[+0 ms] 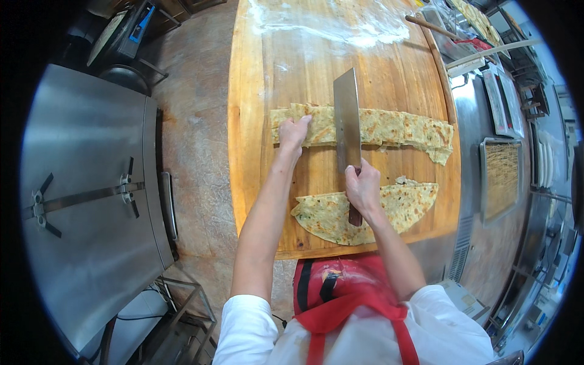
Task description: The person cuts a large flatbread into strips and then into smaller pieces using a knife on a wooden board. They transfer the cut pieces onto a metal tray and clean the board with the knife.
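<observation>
My left hand (293, 132) grips the left part of a long strip of browned flatbread (383, 127), its thumb lying on top. The strip runs across a wooden work board (315, 169) and is made up of several pieces side by side. In my right hand (363, 187) is the dark wooden handle of a broad cleaver (346, 114). The blade points away from me and crosses over the strip, right of my left hand; whether its edge touches the bread I cannot tell. Nearer to me lies a half-round piece of flecked flatbread (406, 205), partly hidden under my right hand and the handle.
White flour (365, 39) is spread over the board's far end. A long wooden rod (440, 68) lies along its right edge, and another wooden stick (431, 26) juts over that edge. To the right is a metal-rimmed tray (502, 180). A steel cabinet (91, 150) stands at left.
</observation>
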`<state>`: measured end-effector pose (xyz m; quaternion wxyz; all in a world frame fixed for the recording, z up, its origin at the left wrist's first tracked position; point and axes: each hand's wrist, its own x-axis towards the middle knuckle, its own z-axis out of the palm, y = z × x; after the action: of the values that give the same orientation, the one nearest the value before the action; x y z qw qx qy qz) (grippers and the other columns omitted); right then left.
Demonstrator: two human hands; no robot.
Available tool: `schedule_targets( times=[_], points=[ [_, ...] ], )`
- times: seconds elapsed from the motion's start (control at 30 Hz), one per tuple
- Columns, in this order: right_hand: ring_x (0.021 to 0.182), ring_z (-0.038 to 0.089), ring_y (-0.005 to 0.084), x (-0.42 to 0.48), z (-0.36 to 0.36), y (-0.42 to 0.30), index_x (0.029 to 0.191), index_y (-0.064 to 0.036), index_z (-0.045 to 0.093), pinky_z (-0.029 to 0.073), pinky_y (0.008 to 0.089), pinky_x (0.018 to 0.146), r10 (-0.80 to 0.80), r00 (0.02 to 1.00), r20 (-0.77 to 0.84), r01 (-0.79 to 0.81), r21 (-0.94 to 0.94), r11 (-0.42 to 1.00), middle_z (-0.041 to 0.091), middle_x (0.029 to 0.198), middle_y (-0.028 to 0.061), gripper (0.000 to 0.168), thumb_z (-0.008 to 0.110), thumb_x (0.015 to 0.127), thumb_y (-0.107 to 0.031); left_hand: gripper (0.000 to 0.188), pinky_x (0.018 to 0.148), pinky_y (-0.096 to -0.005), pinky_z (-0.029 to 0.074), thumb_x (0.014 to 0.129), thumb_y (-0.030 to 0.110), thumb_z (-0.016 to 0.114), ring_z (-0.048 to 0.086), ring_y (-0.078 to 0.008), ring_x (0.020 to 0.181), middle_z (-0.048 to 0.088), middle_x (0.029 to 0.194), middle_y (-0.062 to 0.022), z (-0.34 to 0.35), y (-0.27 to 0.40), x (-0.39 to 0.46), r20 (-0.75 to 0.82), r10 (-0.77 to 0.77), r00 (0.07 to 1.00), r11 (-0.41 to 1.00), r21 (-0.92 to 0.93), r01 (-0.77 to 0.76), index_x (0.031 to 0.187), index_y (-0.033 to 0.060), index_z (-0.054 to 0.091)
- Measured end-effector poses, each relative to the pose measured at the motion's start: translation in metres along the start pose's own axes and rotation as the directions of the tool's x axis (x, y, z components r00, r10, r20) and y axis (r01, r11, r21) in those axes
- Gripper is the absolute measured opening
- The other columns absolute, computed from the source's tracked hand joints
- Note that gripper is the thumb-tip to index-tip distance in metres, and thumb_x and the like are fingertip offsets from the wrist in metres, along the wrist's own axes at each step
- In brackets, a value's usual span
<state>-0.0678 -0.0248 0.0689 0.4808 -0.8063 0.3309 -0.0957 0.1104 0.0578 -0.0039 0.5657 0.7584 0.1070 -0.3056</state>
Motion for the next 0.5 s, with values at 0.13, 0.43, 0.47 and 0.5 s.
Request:
schedule_targets(
  times=[0.13,0.43,0.47,0.5],
  points=[
    [0.053,0.058,0.0361,-0.001,-0.003,-0.001,0.08,0.007,0.057,0.044,0.041,0.051,-0.012,1.0,0.013,0.012,-0.027,1.0,0.056,0.058,0.022,0.018,0.05,0.08,-0.01,0.041,0.088,-0.0355,0.039,0.082,0.029,0.061,0.052,-0.0253,0.103,0.057,0.109,-0.0215,-0.01,0.026,-0.019,-0.01,-0.023,1.0,0.984,-0.178,0.021,0.103,-0.0059,0.06],
    [0.057,0.058,0.0413,0.0,0.0,0.013,0.078,0.008,0.055,0.045,0.0458,0.053,-0.073,0.997,0.012,0.074,-0.088,0.993,0.056,0.059,0.0252,0.019,0.051,0.08,-0.01,0.032,0.089,-0.0323,0.042,0.075,0.007,0.058,0.054,-0.0275,0.099,0.054,0.113,-0.0181,-0.055,0.026,-0.009,-0.16,0.594,0.788,0.749,0.467,-0.47,0.107,0.0032,0.064],
    [0.057,0.058,0.0416,0.0,0.001,0.013,0.078,0.008,0.055,0.045,0.0461,0.054,-0.078,0.997,0.008,0.079,-0.085,0.993,0.055,0.059,0.0253,0.019,0.051,0.08,-0.01,0.033,0.088,-0.0314,0.043,0.074,0.004,0.057,0.055,-0.0261,0.097,0.054,0.113,-0.0175,-0.063,0.028,-0.006,-0.128,0.581,0.803,0.76,0.438,-0.48,0.106,0.0029,0.064],
    [0.058,0.058,0.0418,-0.001,0.003,0.012,0.078,0.009,0.055,0.045,0.0463,0.054,-0.086,0.996,0.008,0.087,-0.081,0.993,0.055,0.059,0.0255,0.019,0.051,0.08,-0.01,0.033,0.087,-0.0304,0.044,0.073,0.002,0.057,0.056,-0.0246,0.096,0.054,0.113,-0.0168,-0.075,0.028,-0.002,-0.1,0.568,0.817,0.772,0.409,-0.487,0.106,0.0026,0.064]
  ],
)
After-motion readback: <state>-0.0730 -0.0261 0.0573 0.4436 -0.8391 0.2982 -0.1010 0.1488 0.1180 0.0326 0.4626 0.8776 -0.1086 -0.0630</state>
